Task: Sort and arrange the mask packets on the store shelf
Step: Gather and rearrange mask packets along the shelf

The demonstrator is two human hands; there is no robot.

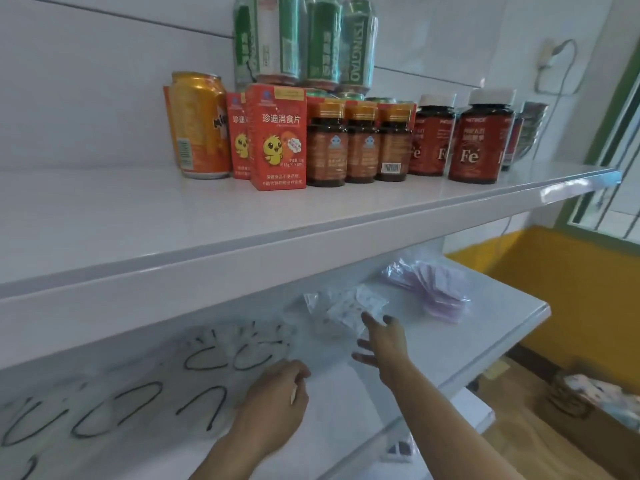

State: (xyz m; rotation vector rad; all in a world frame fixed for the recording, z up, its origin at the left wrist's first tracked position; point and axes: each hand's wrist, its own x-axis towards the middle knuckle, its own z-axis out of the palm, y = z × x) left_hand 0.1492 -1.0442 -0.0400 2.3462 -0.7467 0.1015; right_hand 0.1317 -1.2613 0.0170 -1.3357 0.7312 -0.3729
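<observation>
On the lower white shelf (491, 327) lie several clear mask packets. White masks with black ear loops (214, 358) spread across its left half. A patterned white packet (349, 306) lies in the middle, and a stack of pink mask packets (433, 289) sits at the right. My left hand (277, 393) rests on the shelf with curled fingers at the edge of a black-loop packet. My right hand (381, 337) reaches out with spread fingers, its fingertips touching the patterned packet.
The upper shelf (311, 216) overhangs the lower one and carries an orange can (201, 126), red boxes (277, 136), brown bottles (356, 143), red Fe bottles (474, 140) and stacked green cans (304, 39). A yellow wall and a cardboard box (588, 400) stand to the right.
</observation>
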